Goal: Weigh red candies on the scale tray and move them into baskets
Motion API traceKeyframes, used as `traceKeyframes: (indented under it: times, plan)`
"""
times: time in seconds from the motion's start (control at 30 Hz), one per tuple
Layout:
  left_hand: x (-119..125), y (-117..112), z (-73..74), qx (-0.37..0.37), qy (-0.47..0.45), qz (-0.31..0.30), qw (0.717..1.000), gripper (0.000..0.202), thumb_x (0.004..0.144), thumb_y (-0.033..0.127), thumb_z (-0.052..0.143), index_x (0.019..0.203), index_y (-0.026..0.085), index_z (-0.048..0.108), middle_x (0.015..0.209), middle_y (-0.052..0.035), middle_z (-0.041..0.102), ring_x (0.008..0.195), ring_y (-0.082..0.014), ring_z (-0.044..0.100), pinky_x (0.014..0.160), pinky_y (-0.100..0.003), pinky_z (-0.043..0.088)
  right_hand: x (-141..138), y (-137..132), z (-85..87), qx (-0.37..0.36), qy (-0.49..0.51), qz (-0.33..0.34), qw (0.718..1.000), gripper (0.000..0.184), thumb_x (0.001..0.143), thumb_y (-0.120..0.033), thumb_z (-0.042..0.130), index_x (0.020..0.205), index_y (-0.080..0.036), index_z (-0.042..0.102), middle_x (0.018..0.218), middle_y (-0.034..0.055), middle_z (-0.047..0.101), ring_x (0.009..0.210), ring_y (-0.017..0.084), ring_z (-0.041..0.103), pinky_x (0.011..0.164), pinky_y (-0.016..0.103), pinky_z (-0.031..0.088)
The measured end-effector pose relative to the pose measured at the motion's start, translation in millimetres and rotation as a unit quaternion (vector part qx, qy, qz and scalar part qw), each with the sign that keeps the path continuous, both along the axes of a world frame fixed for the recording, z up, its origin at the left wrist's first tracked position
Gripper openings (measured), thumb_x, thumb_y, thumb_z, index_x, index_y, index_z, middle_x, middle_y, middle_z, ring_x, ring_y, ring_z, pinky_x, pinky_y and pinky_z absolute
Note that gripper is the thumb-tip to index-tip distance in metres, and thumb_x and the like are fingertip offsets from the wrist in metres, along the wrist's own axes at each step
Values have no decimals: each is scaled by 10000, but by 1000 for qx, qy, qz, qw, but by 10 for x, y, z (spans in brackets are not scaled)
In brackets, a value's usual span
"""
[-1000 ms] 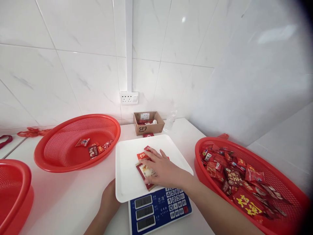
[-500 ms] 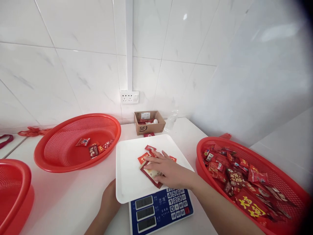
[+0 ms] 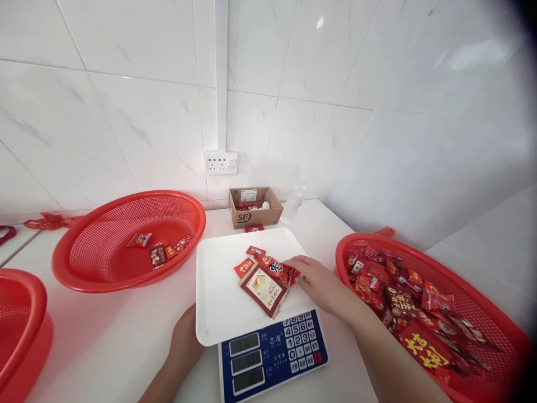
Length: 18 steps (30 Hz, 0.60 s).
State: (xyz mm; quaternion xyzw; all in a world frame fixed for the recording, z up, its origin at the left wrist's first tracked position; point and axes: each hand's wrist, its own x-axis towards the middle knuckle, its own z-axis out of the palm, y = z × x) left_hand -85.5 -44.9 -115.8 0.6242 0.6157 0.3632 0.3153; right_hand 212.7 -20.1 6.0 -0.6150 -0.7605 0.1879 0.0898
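Observation:
A white weighing tray (image 3: pixel 220 302) sits over a blue scale with a keypad and displays (image 3: pixel 279 358). Near the tray's middle lies a cream and dark red snack packet (image 3: pixel 264 289). Touching its upper edge is a red snack packet with a black character (image 3: pixel 274 267), beside smaller red packets (image 3: pixel 244 267). My right hand (image 3: pixel 321 282) is at that red packet's right end, fingers bent and thumb below, closed on the end. My left hand (image 3: pixel 187 333) is at the tray's left edge; its fingers are hidden under the tray.
Right of the scale stands a red basket (image 3: pixel 348 240) full of snack packets. A larger red basket (image 3: pixel 84 280) at the left holds several packets. Another red basket (image 3: pixel 36 291) is cut off at the left edge. A cardboard box (image 3: pixel 262 218) and clear plastic bottle (image 3: pixel 293 204) stand by the wall.
My right hand has drawn back to the right from lying spread over the packets, uncovering the cream packet and the red one. My left hand stays at the tray's edge.

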Motion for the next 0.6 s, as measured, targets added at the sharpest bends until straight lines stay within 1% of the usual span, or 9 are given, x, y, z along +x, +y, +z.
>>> traceKeyframes:
  times: [0.07, 0.17, 0.27, 0.33, 0.4, 0.5, 0.6]
  plan:
    - [-4, -1, -9, 10, 11, -5, 1000, 272, 629, 278, 553, 863, 221, 679, 954, -43, 709, 880, -287, 655, 715, -363, 544, -24, 91, -58, 21, 13, -7, 1000, 486, 777, -94, 360, 1224, -178, 531, 1253, 74, 526, 1156, 195, 470, 1005, 344, 358]
    - [-7, -4, -15, 14, 16, -8, 1000, 280, 638, 286, 552, 878, 221, 680, 950, -43, 709, 879, -289, 655, 711, -360, 546, -85, 211, -103, 43, 33, -15, 998, 473, 778, -66, 349, 1190, -177, 552, 1217, 77, 549, 1119, 193, 494, 981, 345, 374]
    - [-9, -7, -6, 1, 5, -6, 1000, 298, 652, 295, 563, 916, 216, 677, 988, -47, 702, 911, -289, 648, 736, -363, 543, -140, 252, -89, 33, 77, 21, 996, 494, 750, -24, 332, 1154, -181, 570, 1205, 64, 568, 1108, 172, 509, 976, 327, 378]
    - [-11, -10, 2, -2, 4, -10, 1000, 303, 664, 301, 561, 931, 216, 677, 1011, -50, 696, 920, -285, 646, 746, -365, 540, -168, 244, -57, 18, 106, 35, 994, 483, 748, -29, 333, 1131, -189, 580, 1193, 53, 583, 1092, 165, 523, 966, 321, 388]
    - [-14, -11, 6, 2, 9, -17, 1000, 311, 669, 309, 556, 941, 217, 677, 1027, -52, 691, 924, -281, 645, 747, -359, 539, -197, 236, -15, 14, 117, 27, 993, 461, 768, -48, 329, 1127, -192, 578, 1186, 52, 589, 1080, 168, 532, 950, 326, 399]
    - [-11, -9, 5, 9, 11, -13, 1000, 315, 666, 309, 548, 936, 215, 680, 1019, -52, 694, 918, -277, 647, 744, -355, 539, -276, 266, 61, 36, 107, 20, 993, 409, 827, -113, 320, 1151, -173, 561, 1207, 68, 573, 1108, 176, 508, 955, 332, 389]
    - [-1, -6, 10, 10, 10, -3, 1000, 295, 649, 292, 547, 898, 217, 685, 986, -46, 704, 910, -283, 649, 737, -358, 539, -419, 362, 125, 58, 91, 49, 993, 360, 875, -235, 355, 1176, -180, 545, 1245, 60, 548, 1160, 182, 462, 979, 324, 360]
